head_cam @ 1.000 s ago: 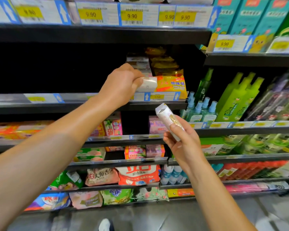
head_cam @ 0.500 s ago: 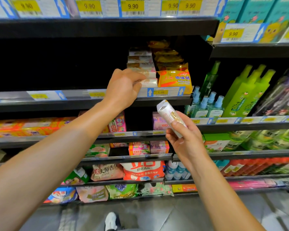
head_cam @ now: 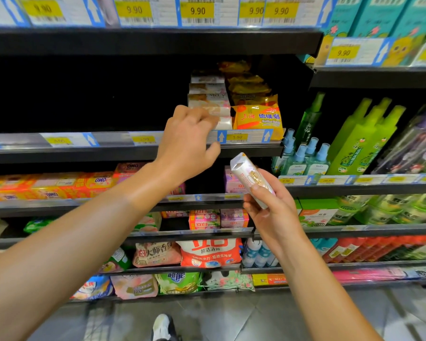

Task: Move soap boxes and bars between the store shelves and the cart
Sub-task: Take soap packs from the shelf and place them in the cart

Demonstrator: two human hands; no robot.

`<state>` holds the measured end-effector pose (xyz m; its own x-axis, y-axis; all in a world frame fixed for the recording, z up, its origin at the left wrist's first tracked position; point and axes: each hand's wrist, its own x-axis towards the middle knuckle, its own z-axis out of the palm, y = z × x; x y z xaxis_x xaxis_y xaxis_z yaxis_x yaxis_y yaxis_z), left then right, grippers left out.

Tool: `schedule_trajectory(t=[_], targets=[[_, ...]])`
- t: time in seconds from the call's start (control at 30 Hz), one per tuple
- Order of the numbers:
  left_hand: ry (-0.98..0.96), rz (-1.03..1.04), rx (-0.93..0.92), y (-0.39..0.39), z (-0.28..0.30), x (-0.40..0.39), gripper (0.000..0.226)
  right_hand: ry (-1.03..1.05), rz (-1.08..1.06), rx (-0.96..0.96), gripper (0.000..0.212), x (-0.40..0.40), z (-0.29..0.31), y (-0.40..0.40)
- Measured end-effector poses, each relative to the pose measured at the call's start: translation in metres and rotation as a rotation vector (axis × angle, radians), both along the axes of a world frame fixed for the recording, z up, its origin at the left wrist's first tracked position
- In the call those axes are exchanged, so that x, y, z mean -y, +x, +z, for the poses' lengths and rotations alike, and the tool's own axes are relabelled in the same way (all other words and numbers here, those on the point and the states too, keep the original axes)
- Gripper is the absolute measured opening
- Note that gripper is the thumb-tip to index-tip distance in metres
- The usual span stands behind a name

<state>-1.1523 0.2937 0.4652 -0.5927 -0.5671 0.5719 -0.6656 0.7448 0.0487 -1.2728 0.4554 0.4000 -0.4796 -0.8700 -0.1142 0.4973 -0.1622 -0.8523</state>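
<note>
The left hand [head_cam: 190, 141] hangs loose-fingered and empty just before the white soap stack [head_cam: 210, 99] on the shelf [head_cam: 133, 153]. The right hand [head_cam: 271, 207] grips a soap box [head_cam: 250, 177] (long axis tilted up-left) below it.

We note a black shelf [head_cam: 133, 153] carrying a stack of white soap boxes [head_cam: 208, 94], with yellow sulfur soap packets [head_cam: 257, 118] just beside them, touching, on the right.
</note>
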Motion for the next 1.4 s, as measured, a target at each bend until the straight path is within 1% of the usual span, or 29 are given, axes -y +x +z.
schedule_trajectory(t=[0.07,0.17,0.33,0.63,0.8,1.03,1.23,1.4], targets=[[0.013,0.014,0.039,0.001,-0.006,-0.002,0.059,0.001,0.000,0.001,0.038,-0.001,0.000,0.001],[0.002,0.021,0.037,0.001,-0.012,-0.003,0.063,0.000,0.004,0.006,0.043,-0.001,0.000,0.004],[0.016,0.022,0.029,0.001,-0.012,-0.004,0.060,0.008,0.000,0.014,0.035,-0.002,-0.004,0.003],[0.013,0.022,0.027,0.001,-0.017,-0.001,0.055,0.001,-0.007,0.014,0.032,-0.001,-0.005,0.003],[0.042,0.022,0.011,-0.001,-0.013,0.002,0.051,0.010,-0.019,0.037,0.034,0.001,-0.006,0.002],[0.111,0.041,0.023,-0.004,-0.008,0.007,0.049,0.011,-0.014,0.027,0.033,0.004,-0.005,0.003],[0.126,0.041,0.011,-0.005,-0.008,0.006,0.049,0.006,0.008,-0.017,0.033,0.007,-0.005,0.006],[0.150,0.030,-0.003,-0.004,-0.004,0.007,0.049,0.010,-0.003,-0.007,0.035,0.010,-0.007,0.008]])
